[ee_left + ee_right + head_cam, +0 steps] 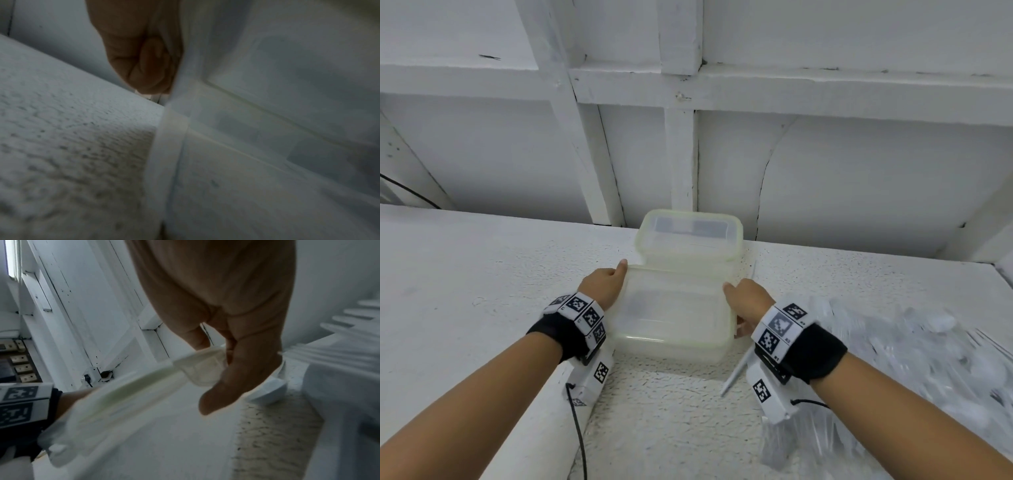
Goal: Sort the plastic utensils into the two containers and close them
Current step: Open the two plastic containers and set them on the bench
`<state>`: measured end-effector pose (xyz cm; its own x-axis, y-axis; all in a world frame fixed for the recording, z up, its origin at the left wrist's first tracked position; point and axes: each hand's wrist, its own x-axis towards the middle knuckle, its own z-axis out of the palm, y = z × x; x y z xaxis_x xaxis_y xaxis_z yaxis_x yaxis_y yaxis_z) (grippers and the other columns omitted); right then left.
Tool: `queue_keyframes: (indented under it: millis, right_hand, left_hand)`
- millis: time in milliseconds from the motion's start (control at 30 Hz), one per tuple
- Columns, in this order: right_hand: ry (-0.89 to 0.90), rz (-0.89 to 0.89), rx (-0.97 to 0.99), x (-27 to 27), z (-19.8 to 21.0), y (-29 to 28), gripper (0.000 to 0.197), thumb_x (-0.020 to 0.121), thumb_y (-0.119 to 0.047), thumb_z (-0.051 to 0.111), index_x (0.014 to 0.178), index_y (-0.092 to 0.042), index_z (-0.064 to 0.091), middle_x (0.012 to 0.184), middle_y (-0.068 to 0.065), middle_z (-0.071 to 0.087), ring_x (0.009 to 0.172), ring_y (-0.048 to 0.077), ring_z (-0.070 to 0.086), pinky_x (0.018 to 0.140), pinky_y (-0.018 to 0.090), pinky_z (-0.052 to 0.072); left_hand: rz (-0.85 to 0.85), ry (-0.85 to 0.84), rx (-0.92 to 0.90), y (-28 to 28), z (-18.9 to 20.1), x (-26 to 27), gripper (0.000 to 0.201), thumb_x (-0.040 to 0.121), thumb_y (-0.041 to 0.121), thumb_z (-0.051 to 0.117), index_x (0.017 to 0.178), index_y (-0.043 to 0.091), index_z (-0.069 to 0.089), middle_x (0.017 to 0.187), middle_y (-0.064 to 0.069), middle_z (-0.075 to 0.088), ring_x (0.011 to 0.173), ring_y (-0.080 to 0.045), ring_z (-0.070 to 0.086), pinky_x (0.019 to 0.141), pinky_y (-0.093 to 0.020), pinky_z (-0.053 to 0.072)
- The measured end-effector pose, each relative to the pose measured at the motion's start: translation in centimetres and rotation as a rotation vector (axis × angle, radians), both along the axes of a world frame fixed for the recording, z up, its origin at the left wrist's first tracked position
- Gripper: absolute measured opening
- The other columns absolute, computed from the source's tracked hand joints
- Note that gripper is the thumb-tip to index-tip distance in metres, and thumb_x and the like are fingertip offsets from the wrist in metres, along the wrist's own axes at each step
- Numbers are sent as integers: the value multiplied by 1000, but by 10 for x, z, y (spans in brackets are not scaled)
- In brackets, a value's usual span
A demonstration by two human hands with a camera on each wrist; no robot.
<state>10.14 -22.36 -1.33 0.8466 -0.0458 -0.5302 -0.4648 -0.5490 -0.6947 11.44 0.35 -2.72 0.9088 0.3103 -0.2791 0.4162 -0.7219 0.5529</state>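
Table (482,260): white, rough – carries everything
Utensil pile (914,346): clear plastic, just right of the R hand
Far container (690,236): touching behind the near one
Near container (671,315): between both hands, lid on
L hand (604,282): fingers curled on its left lid edge
R hand (748,298): pinches the right-side lid flap – thumb on top

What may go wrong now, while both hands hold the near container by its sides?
1. The loose utensil lies close under the right hand and might be knocked away.
2. The near container touches the far container at the table's back edge; a forward push could shove that one off.
3. The pile of utensils beside the right arm could be scattered.
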Motion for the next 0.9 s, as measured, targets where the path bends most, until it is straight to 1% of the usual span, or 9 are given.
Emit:
queue_keyframes:
  millis: [100, 133, 200, 333, 467, 600, 733, 833, 900]
  right_hand:
    - [-23, -49, -40, -1, 1, 5, 50, 99, -36, 32, 132, 0, 38, 130, 19, 51, 114, 35, 53, 96, 46, 45]
    - [-26, -60, -53, -1, 1, 6, 51, 100, -37, 31, 135, 0, 34, 133, 19, 48, 117, 34, 50, 97, 40, 44]
    - [-42, -81, -66, -3, 4, 10, 53, 101, -39, 28, 137, 1, 30, 134, 18, 46, 119, 32, 49, 91, 33, 40]
    - [-125, -122, -42, -4, 8, 19, 56, 100, -44, 25, 135, -1, 34, 133, 17, 48, 116, 32, 50, 79, 29, 35]
    - [-138, -140, -56, -6, 6, 21, 56, 101, -43, 22, 134, 0, 35, 133, 18, 48, 116, 32, 50, 77, 29, 33]
    - [-136, -152, -66, -8, 5, 23, 55, 101, -42, 21, 134, 0, 35, 132, 19, 49, 115, 33, 50, 80, 30, 36]
    - [-133, -152, -89, -10, 8, 25, 56, 101, -43, 20, 133, -1, 37, 131, 18, 49, 114, 32, 51, 77, 29, 33]
    - [-152, -110, -128, -8, 11, 25, 57, 101, -43, 19, 127, -1, 47, 127, 17, 53, 112, 32, 51, 79, 30, 33]
    - [-190, -66, -159, -7, 12, 24, 58, 101, -42, 20, 114, 0, 56, 118, 17, 58, 100, 30, 52, 77, 29, 33]
  left_hand:
    - [18, -17, 23, 4, -3, -2, 54, 99, 46, 24, 89, 5, 59, 94, -11, 56, 89, -27, 49, 77, -28, 32]
    - [23, -23, 16, 6, -4, -2, 53, 99, 46, 25, 88, 6, 57, 93, -10, 55, 90, -27, 49, 77, -28, 32]
    - [22, -20, -1, 8, -6, -2, 52, 99, 45, 25, 91, 6, 58, 95, -12, 56, 97, -30, 52, 79, -28, 33]
    - [24, -6, -47, 10, -4, -4, 59, 100, 43, 23, 114, -2, 59, 120, -21, 57, 113, -34, 51, 89, -32, 35]
    - [16, -7, -59, 9, -3, -4, 56, 101, 41, 23, 110, -1, 60, 114, -21, 56, 116, -35, 49, 93, -32, 35]
    - [11, 21, -53, 9, -2, -3, 59, 101, 41, 22, 119, -3, 57, 126, -21, 55, 117, -34, 48, 95, -33, 34]
    - [3, 25, -58, 11, -2, -2, 59, 101, 41, 21, 124, -3, 54, 130, -22, 52, 120, -34, 47, 98, -34, 33]
    - [7, 27, -70, 14, -3, -2, 60, 101, 42, 21, 124, -3, 54, 130, -22, 52, 120, -34, 47, 98, -34, 33]
    - [15, 24, -72, 16, -4, -2, 60, 101, 42, 22, 124, -2, 54, 130, -22, 52, 120, -34, 47, 98, -34, 33]
